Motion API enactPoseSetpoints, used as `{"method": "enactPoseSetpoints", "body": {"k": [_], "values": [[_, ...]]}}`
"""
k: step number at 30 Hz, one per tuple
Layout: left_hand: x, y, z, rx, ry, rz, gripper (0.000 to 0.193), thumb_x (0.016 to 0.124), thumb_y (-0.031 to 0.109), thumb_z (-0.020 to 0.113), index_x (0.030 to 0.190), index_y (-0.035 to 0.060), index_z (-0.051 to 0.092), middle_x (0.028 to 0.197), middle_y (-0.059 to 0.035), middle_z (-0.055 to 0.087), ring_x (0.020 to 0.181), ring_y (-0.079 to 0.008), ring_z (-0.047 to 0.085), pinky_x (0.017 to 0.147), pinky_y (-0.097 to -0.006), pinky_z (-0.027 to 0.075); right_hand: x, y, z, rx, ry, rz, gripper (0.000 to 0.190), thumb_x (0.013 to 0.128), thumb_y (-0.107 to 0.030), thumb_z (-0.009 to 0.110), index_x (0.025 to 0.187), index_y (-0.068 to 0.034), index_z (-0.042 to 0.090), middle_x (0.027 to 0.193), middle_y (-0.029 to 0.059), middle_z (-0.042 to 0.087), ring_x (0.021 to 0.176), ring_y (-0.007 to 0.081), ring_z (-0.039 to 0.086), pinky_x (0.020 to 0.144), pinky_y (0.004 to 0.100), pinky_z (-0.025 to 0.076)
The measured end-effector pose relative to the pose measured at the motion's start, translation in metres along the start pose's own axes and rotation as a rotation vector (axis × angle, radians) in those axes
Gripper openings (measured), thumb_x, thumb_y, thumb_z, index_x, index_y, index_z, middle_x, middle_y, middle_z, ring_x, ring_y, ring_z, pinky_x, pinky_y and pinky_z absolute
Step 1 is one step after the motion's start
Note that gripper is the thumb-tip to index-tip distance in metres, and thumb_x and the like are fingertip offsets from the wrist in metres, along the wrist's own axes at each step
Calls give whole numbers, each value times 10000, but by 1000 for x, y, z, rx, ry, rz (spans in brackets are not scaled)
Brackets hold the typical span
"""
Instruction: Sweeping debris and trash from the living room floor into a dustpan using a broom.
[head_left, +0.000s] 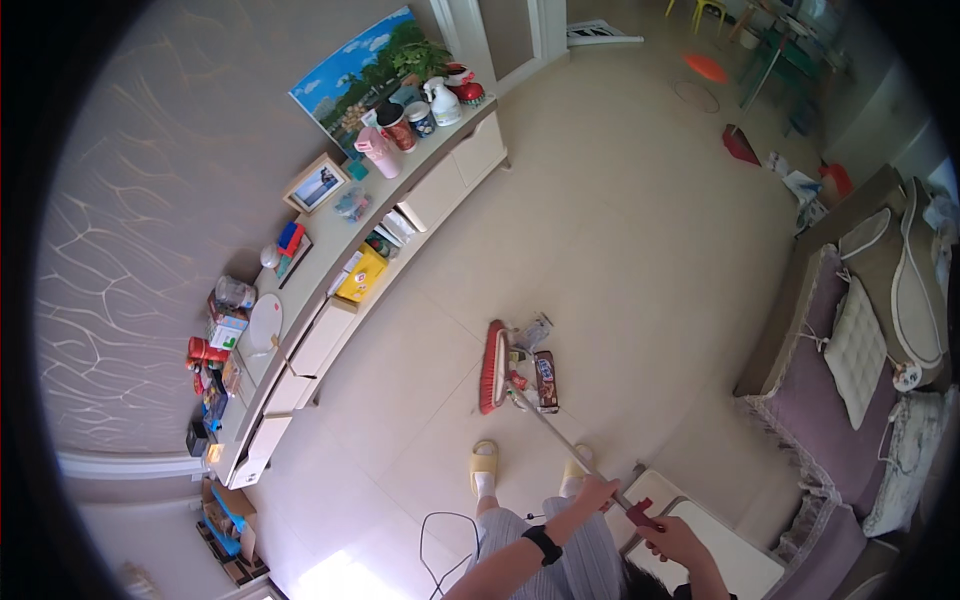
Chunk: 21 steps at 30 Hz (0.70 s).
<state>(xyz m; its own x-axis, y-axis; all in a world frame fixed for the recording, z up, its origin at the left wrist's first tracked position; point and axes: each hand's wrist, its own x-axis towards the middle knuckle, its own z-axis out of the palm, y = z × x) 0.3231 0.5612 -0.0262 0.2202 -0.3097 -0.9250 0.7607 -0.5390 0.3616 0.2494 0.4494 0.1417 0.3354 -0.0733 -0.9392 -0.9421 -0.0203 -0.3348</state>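
Note:
A broom with red bristles (493, 367) rests on the tiled floor, its pale pole running down towards me. My left hand (598, 495) is closed around the lower part of the pole, a black band on that wrist. My right hand (670, 538) holds the dark red grip at the pole's end (643, 514). Just right of the bristles lies a small heap of litter: a brown snack packet (547, 381), a clear plastic wrapper (534, 332) and small scraps. My feet in yellow slippers (484, 459) stand below the broom head.
A long low cabinet (446, 187) with bottles and frames curves along the left wall. At right stands a sofa (810, 405) with cushions. A white-topped table (705, 555) is beside my right hand. A black cable (422, 540) loops near my legs. A red dustpan (740, 145) lies farther off.

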Motion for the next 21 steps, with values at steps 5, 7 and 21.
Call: {"method": "enactPoseSetpoints", "body": {"k": [5,7,21], "values": [[-30,9,27,-259,-50,71,204,575,178,545,540,-13,481,472,-66,458,407,-142,487,378,-259,455,-36,-10,-25,-63,-115,21,207,694,-196,528,707,6,488,509,17,453,411,71,429,347,198,349],[-44,6,29,-329,30,84,175,555,133,552,557,-22,469,513,-83,476,467,-155,510,388,-263,456,-45,-10,-24,-74,-176,4,214,691,-206,527,704,4,486,498,17,446,399,73,419,362,202,348],[-103,-82,-96,-289,137,-187,259,638,268,500,570,20,474,487,-34,420,386,-121,414,399,-271,457,13,-24,110,133,-709,271,189,708,-222,495,645,-54,437,528,16,444,422,83,428,365,184,342]]}}
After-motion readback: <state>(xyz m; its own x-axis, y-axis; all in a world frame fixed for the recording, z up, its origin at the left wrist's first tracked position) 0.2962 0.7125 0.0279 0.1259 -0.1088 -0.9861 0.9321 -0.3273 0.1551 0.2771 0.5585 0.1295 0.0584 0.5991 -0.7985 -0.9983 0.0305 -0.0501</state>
